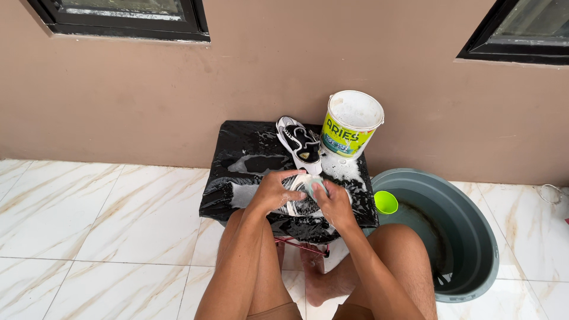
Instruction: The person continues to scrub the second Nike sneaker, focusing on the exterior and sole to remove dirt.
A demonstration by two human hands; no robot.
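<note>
From the head camera, your left hand (274,191) is clamped over a soapy shoe (298,204) at the middle of the picture, fingers curled across its upper, pinning it to the wet black plastic sheet (237,155) that drapes a low stand. Your right hand (333,204) presses in from three o'clock of that shoe, closed around a pale green brush or sponge (312,185); which of the two it is cannot be told. The shoe under your hands is white with dark mesh, lathered with foam. At twelve o'clock of it a second shoe (299,143), black and white with a smooth rounded toe, lies on the sheet, apart from your hands. At one o'clock a round white bucket (351,124) with a yellow-green label stands on the sheet's far corner, froth inside. At three o'clock a small bright green cup (385,202) sits at the edge of a wide grey plastic basin (474,237) on the glossy marble-patterned tiles (101,219). Behind rises a matt brown wall (296,53).
</note>
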